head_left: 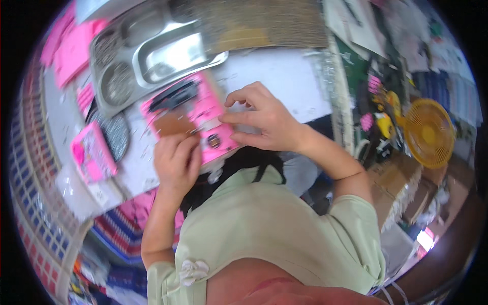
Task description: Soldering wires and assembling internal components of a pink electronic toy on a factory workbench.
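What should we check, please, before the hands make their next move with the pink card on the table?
1. Both hands on the card: ok. The left hand holds the lower edge of the pink card; the right hand presses its right side.
2. Card flat on the white table: cannot tell; it looks tilted.
3. Black item at the top of the card in place: ok, it lies across the card.
4. Small round piece near the lower edge seated: cannot tell, blurred.
5. Metal tray apart from the card: cannot tell; its rim sits very near the top edge.
6. Second pink card out of the way: ok, it lies to the left.
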### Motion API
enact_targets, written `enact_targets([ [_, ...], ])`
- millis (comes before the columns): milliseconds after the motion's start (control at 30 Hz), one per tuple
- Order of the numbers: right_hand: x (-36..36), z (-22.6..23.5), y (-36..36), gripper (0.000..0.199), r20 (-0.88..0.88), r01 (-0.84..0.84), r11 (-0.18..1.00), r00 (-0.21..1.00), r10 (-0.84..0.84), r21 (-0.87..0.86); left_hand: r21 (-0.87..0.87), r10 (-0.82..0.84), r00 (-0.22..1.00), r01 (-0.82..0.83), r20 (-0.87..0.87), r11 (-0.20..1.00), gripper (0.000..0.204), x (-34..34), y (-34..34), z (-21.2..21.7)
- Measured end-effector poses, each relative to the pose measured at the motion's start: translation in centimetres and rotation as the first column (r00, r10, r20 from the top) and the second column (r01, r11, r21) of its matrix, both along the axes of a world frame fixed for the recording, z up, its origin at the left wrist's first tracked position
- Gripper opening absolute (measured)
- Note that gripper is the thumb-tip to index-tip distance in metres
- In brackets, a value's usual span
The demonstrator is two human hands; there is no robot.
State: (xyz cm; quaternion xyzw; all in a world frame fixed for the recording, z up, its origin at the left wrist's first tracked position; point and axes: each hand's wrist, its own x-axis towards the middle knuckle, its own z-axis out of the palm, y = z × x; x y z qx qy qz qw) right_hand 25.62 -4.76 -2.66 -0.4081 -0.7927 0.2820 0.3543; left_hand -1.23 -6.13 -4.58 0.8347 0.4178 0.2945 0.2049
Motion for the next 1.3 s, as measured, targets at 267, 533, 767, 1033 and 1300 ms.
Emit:
enact_targets([
  [267, 18.3, 0.8, -1.9, 0.015, 0.433, 0.772, 0.575, 0.436, -0.789, 0.271, -0.116, -0.053, 0.998, 0.048, -0.043, 0.992, 0.024, -0.1, -0.1, 1.8],
  [533, 13.6, -0.7, 2.0, 0.016, 0.425, 0.723, 0.691, 0.62, -0.66, 0.018, -0.121, -0.075, 0.995, 0.068, -0.06, 0.99, 0.023, -0.3, 0.3, 2.5],
  [767, 9.3, -0.2, -1.1, 0.013, 0.281, 0.504, 0.858, 0.842, -0.461, -0.102, -0.146, -0.086, 0.995, 0.077, -0.058, 0.986, 0.023, -0.4, 0.4, 2.8],
  [1033, 5.3, -0.1, -3.1, 0.017, 0.046, 0.314, 0.949, 0.949, -0.313, -0.01, -0.134, -0.122, 0.992, 0.115, -0.045, 0.984, 0.02, 0.5, 0.5, 3.2],
  [1300, 0.1, -3.4, 4.0, 0.033, 0.403, 0.178, 0.976, 0.89, -0.215, 0.129, -0.076, -0.18, 0.983, 0.177, -0.035, 0.981, 0.018, 2.5, 0.8, 4.1],
])
